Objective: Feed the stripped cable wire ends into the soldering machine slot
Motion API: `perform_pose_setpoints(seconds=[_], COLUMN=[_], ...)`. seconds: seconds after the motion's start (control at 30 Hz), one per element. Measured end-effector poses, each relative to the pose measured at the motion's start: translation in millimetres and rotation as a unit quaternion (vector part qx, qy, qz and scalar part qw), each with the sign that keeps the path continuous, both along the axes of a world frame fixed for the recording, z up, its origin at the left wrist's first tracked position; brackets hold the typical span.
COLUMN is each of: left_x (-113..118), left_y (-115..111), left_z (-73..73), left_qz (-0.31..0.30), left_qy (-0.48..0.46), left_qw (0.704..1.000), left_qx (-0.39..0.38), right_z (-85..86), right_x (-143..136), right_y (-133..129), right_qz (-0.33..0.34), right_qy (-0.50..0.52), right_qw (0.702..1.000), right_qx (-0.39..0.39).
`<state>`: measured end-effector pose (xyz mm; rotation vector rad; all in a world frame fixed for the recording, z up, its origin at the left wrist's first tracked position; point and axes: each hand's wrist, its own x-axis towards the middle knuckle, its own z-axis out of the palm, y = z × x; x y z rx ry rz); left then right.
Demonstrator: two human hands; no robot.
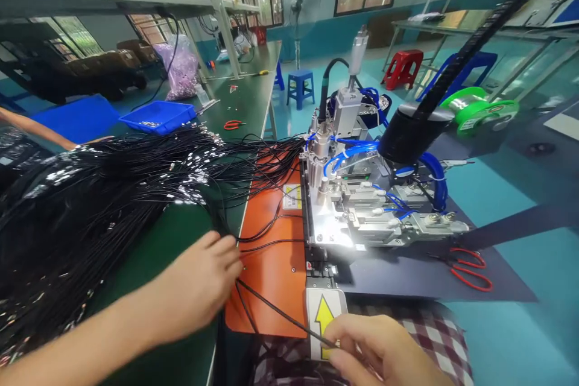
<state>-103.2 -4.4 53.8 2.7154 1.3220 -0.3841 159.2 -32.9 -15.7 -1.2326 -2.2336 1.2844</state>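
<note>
A black cable (280, 310) slants over an orange mat (280, 277), pinched in the fingers of the right hand (386, 350), apparently to steer it; the left hand (203, 280) curls nearby, its grip hidden.

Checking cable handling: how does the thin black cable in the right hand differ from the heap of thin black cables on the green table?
The thin black cable is pinched in the right hand; the black cable heap lies on the green table.
The thin black cable runs nearly straight; the black cable heap sprawls, showing many shiny ends.
Both are black.
</note>
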Motion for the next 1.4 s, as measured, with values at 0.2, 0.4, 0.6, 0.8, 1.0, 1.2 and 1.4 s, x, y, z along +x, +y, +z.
perform_pose_setpoints(seconds=[0.2,0.4,0.6,0.8,1.0,1.2,1.4], left_x=[65,86,108,106,103,99,97], left_y=[-25,-20,-9,2,2,1,0], left_z=[-35.5,-44.9,-47.8,-62.5,-64.1,-64.5,-65.2], left_qz=[0.052,0.111,0.184,0.264,0.278,0.272,0.271], left_qy=[-0.180,-0.246,-0.434,-0.515,-0.558,-0.573,-0.572], left_qw=[0.973,0.955,0.837,0.719,0.630,0.612,0.606], left_qx=[-0.134,-0.122,-0.279,-0.384,-0.464,-0.472,-0.481], right_z=[1.3,0.9,-3.6,-20.9,-28.5,-28.9,-29.4], right_x=[13,24,31,33,13,9,8], right_y=[11,19,29,34,34,35,34], right_qz=[-0.077,-0.129,-0.174,-0.240,-0.224,-0.218,-0.215], right_qy=[-0.005,0.070,0.162,0.303,0.380,0.399,0.398], right_qw=[0.997,0.983,0.953,0.881,0.839,0.822,0.832], right_qx=[-0.025,-0.113,-0.187,-0.272,-0.320,-0.343,-0.323])
